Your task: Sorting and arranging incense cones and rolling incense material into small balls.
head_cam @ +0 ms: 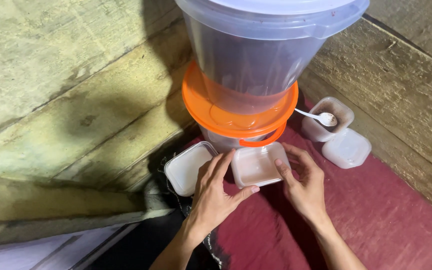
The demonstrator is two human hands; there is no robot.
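My left hand (215, 192) and my right hand (303, 184) both rest on a small square translucent plastic container (257, 165) that sits on a red mat (376, 215). Each hand grips one side of it, thumbs at the near edge. A second small square container (188, 167) lies just left of my left hand. Right behind them stands a container with an orange lid (216, 112), and a large clear plastic tub (261, 55) with a clear lid is stacked on top of it.
At the back right an open small container (333, 117) holds a white plastic spoon (321, 117), with its lid or another closed container (347, 148) beside it. Wooden plank walls (51, 75) rise on the left and right. Dark cloth lies at the bottom left.
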